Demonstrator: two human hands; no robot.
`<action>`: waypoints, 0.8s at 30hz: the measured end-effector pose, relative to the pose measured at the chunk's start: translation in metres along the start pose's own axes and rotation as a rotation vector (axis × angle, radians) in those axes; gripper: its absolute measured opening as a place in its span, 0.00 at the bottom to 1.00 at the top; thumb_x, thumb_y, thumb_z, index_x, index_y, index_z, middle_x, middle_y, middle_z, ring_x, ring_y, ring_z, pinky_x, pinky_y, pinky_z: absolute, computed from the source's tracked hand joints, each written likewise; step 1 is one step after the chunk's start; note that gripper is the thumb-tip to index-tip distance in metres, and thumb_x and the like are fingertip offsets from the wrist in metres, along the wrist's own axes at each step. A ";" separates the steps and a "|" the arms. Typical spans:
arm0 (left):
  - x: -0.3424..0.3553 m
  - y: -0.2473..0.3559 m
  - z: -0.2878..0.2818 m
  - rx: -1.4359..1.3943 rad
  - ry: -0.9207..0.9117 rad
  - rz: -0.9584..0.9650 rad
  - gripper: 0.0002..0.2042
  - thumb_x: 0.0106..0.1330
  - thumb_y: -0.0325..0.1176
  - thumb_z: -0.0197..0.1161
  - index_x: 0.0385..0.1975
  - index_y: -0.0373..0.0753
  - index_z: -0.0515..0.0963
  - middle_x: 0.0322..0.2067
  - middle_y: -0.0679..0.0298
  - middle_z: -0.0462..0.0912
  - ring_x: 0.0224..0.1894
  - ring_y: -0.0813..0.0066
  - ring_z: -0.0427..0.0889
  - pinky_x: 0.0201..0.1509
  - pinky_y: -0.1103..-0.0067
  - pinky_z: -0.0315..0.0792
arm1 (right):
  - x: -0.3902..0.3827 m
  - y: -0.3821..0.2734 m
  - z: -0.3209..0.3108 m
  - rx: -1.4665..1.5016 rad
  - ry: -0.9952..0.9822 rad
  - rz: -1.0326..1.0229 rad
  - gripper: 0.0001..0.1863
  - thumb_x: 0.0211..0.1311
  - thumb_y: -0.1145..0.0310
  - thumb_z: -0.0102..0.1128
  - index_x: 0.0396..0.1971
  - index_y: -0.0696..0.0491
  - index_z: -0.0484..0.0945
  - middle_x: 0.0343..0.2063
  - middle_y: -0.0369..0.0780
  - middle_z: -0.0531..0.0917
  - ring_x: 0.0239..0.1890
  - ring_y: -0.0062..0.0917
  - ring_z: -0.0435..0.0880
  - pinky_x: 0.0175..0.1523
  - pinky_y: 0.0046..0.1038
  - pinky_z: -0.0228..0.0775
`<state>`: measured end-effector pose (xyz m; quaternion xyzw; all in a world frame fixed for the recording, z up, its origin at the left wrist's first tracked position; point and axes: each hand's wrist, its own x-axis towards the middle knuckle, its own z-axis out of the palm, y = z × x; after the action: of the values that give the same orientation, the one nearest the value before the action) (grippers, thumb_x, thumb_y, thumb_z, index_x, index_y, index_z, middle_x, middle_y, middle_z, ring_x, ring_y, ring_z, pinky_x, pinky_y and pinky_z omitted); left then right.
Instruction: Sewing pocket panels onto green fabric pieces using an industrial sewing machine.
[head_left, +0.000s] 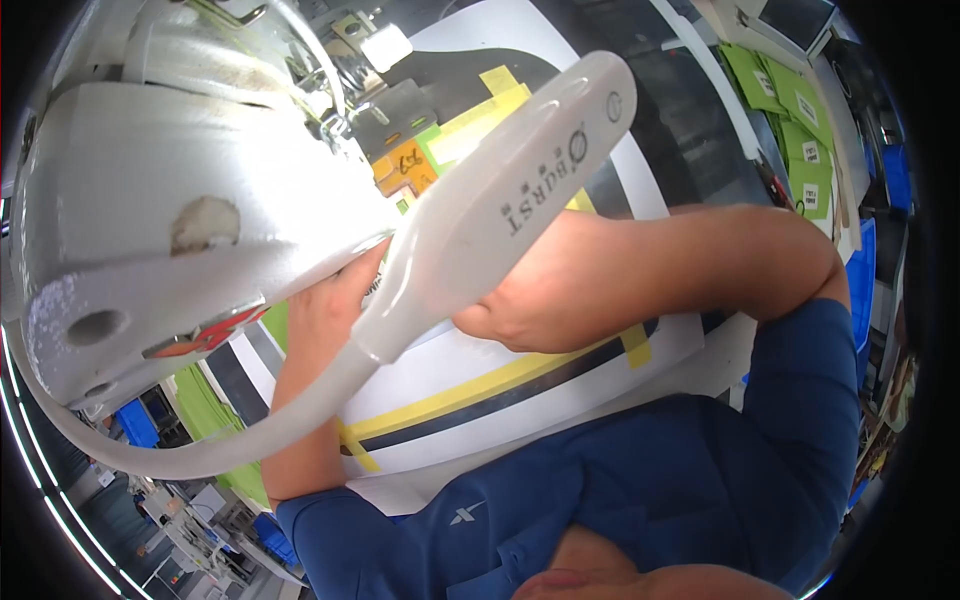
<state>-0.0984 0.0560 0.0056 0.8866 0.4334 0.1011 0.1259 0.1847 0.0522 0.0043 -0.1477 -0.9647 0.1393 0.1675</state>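
Observation:
A white sewing machine (150,180) fills the upper left, and a pale lamp head (510,170) on a bendy neck crosses in front of my hands. My left hand (330,300) reaches under the machine's edge, fingers stretched and partly hidden, touching the work beneath. My right hand (520,290) is curled behind the lamp head, fingertips out of sight; I cannot make out what it grips. Orange pieces (400,160) with yellow tape lie by the needle area. A white sheet (480,400) with yellow and black strips lies under my forearms.
Green flat items (750,75) are stacked at the upper right, beside a blue bin (860,270). More green material (200,400) and a blue container (135,425) sit at the left. Other machines (200,520) stand farther off at the lower left.

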 end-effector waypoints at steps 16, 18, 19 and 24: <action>-0.003 0.009 -0.002 -0.093 -0.051 -0.172 0.23 0.66 0.39 0.74 0.59 0.36 0.85 0.56 0.50 0.86 0.58 0.47 0.83 0.65 0.59 0.73 | -0.001 -0.001 -0.001 -0.073 0.009 -0.011 0.07 0.60 0.68 0.62 0.31 0.57 0.81 0.27 0.39 0.77 0.17 0.26 0.79 0.20 0.31 0.70; -0.001 0.010 -0.001 -0.063 -0.031 -0.144 0.22 0.67 0.41 0.73 0.57 0.37 0.86 0.49 0.51 0.88 0.49 0.49 0.87 0.55 0.62 0.78 | -0.001 0.000 0.001 -0.039 0.008 -0.010 0.07 0.60 0.68 0.62 0.31 0.57 0.80 0.27 0.39 0.77 0.17 0.26 0.79 0.19 0.31 0.70; -0.002 0.010 -0.002 -0.031 -0.014 -0.120 0.20 0.68 0.42 0.72 0.55 0.37 0.86 0.43 0.52 0.91 0.40 0.51 0.91 0.46 0.64 0.83 | -0.001 -0.001 0.002 -0.049 0.013 -0.006 0.08 0.60 0.68 0.62 0.31 0.57 0.80 0.27 0.39 0.78 0.17 0.25 0.79 0.19 0.31 0.70; -0.003 0.010 -0.003 -0.035 -0.040 -0.212 0.19 0.70 0.46 0.70 0.52 0.40 0.88 0.41 0.51 0.91 0.37 0.51 0.90 0.43 0.65 0.83 | 0.004 0.001 0.005 -0.038 0.022 0.020 0.07 0.59 0.68 0.62 0.29 0.57 0.80 0.27 0.40 0.77 0.16 0.26 0.79 0.19 0.31 0.69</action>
<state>-0.0934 0.0481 0.0119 0.8352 0.5205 0.0773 0.1599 0.1794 0.0529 0.0007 -0.1619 -0.9638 0.1209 0.1738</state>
